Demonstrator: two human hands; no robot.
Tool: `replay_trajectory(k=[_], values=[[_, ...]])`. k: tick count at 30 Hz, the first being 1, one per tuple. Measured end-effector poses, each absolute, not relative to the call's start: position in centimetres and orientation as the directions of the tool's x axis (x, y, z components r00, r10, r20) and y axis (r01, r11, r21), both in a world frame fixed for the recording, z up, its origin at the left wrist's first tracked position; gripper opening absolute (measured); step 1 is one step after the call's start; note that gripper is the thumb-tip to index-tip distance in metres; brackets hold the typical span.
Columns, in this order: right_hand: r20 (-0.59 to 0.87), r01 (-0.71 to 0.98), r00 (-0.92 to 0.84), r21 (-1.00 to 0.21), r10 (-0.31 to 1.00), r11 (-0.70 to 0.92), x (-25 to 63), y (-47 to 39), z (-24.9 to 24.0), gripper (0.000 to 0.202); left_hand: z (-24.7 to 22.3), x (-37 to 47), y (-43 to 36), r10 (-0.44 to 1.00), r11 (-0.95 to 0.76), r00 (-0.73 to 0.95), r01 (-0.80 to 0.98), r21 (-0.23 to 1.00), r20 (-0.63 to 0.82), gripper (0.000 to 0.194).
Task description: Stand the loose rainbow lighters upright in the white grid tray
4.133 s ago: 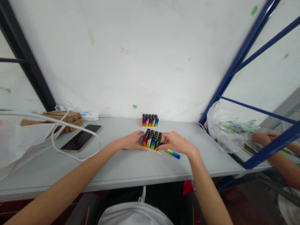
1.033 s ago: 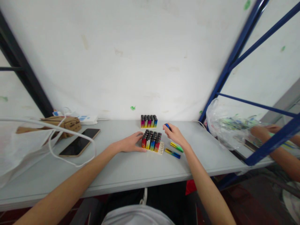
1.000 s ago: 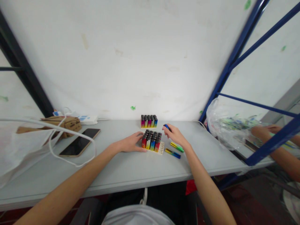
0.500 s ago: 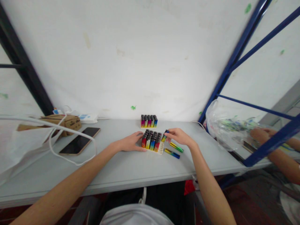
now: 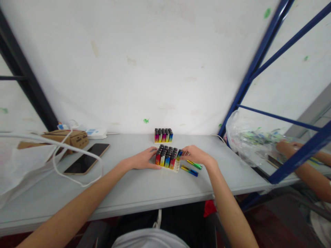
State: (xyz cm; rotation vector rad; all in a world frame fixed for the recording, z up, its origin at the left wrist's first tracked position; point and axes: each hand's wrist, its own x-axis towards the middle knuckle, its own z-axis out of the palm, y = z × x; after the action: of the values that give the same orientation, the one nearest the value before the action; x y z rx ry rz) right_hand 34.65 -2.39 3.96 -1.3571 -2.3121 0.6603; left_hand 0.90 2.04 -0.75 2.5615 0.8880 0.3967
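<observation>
Several coloured lighters [image 5: 167,160] with black tops stand upright in rows in a white tray [image 5: 177,167]. My left hand [image 5: 144,159] is closed around the tray's left end, thumb at the front and fingers behind. Between the fingertips of my right hand [image 5: 192,154] is a blue and yellow lighter [image 5: 179,154], nearly upright at the tray's right end; whether its base is seated there, I cannot tell. Two loose lighters lie to the right of the tray: a green and yellow one [image 5: 194,164] and a blue and yellow one [image 5: 189,171].
A second block of lighters [image 5: 163,135] stands near the wall. On the left are a phone [image 5: 88,159], a white cable [image 5: 85,148] and a cardboard box [image 5: 77,139]. To the right, a clear plastic bag [image 5: 239,141] lies by the blue frame [image 5: 244,88], with another person's hands [image 5: 287,148] beyond.
My right hand has moved slightly left, bringing its lighter against the right end of the tray and more upright. My left hand keeps its place at the tray.
</observation>
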Motion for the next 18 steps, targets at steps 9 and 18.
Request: replay_trajectory(k=[9, 18], values=[[-0.244, 0.85, -0.231, -0.522, 0.942, 0.074, 41.6, -4.0, 3.7, 0.025, -0.5, 1.0, 1.9, 0.637, -0.715, 0.76, 0.522, 0.465, 0.127, 0.091], [-0.335, 0.92, -0.223, -0.383, 0.915, 0.083, 40.4, -3.9, 4.4, 0.029, -0.4, 1.1, 1.9, 0.65, -0.706, 0.755, 0.558, 0.437, 0.084, 0.096]])
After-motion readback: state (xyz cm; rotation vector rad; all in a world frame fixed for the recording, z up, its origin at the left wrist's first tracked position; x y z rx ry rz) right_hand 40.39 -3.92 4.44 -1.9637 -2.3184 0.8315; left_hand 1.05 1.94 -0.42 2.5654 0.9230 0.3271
